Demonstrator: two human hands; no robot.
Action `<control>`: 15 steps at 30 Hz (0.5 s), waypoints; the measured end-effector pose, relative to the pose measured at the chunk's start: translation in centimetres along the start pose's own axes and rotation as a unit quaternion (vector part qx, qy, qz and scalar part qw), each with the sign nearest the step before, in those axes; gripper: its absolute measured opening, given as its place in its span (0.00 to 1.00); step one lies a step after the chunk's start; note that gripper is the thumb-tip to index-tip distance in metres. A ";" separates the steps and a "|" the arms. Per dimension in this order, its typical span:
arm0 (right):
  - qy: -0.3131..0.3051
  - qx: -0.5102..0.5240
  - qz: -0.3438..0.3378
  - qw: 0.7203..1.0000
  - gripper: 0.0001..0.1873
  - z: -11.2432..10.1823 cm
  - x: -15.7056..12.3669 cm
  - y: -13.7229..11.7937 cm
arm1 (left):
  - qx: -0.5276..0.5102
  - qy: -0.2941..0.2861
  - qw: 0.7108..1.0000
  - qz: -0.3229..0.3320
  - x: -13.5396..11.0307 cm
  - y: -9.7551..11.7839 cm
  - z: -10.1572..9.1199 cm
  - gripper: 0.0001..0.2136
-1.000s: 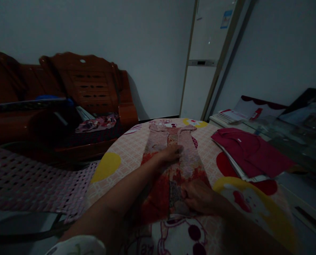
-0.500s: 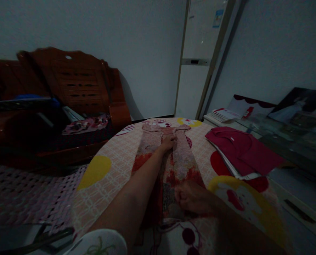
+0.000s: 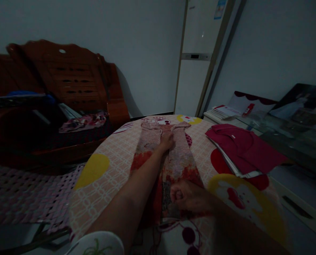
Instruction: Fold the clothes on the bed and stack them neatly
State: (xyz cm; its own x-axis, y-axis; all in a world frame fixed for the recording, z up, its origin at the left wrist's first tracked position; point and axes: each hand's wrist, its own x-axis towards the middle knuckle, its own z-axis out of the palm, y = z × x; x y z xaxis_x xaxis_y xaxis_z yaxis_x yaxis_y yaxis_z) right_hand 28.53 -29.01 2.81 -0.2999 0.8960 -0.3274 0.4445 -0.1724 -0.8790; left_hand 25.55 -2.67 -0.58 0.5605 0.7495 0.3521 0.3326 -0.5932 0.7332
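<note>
A greyish-pink garment (image 3: 181, 156) with rust-red patches, which looks like a shirt, lies lengthwise on the round table, its two sides folded in toward the middle. My left hand (image 3: 167, 141) reaches to the far end by the neckline, its fingers closed on the folded edge of the cloth. Closer to me, my right hand (image 3: 187, 195) is curled into a fist at the hem end, gripping the edge over a dark grey printed part. The fingertips of both hands are partly hidden.
A patterned tablecloth (image 3: 120, 150) covers the table. To the right lies a folded magenta garment (image 3: 243, 148) on white sheets, beside a glass-topped cabinet (image 3: 301, 141). A wooden sofa (image 3: 75, 81) stands at the left, a woven pink chair (image 3: 22, 194) nearer. A tall white air conditioner (image 3: 192, 81) stands behind.
My right hand has shifted slightly left, toward the garment's middle. The left hand has moved slightly at the neckline, fingers more curled. The view has tilted down a little.
</note>
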 end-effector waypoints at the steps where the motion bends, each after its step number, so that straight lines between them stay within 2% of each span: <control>1: -0.003 0.000 -0.001 1.000 0.06 0.1 0.0 -0.1 | 0.014 0.006 1.000 0.002 -0.3 0.4 0.1 0.18; 4: 0.008 0.019 -0.015 1.000 0.07 0.2 0.1 -0.2 | 0.090 0.033 0.995 0.018 -1.3 1.6 0.2 0.18; 6: 0.071 0.012 -0.042 0.997 0.07 -0.3 0.2 -0.2 | 0.177 0.003 0.983 0.040 -1.9 2.0 0.2 0.18; 8: 0.176 -0.008 -0.054 0.983 0.06 -1.2 0.4 0.0 | 0.246 -0.063 0.966 0.055 -2.2 2.2 0.2 0.17; 10: 0.245 -0.001 -0.012 0.969 0.06 -2.4 0.7 0.4 | 0.265 -0.116 0.956 0.055 -2.2 2.1 0.2 0.17; 13: 0.249 0.052 0.092 0.963 0.09 -3.7 1.1 1.4 | 0.249 -0.134 0.958 0.043 -1.7 2.2 -0.2 0.17; 15: 0.253 0.053 0.099 0.961 0.10 -3.8 1.2 1.8 | 0.231 -0.137 0.963 0.034 -1.2 2.2 -1.1 0.15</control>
State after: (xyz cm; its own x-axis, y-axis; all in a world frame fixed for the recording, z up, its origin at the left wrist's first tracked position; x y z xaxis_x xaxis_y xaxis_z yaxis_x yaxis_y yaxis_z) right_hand 32.22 -26.65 2.13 0.2429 0.9211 -0.3042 0.3547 -0.3763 -0.8559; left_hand 24.83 -4.51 1.23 0.7510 0.6360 0.1775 0.5545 -0.7534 0.3535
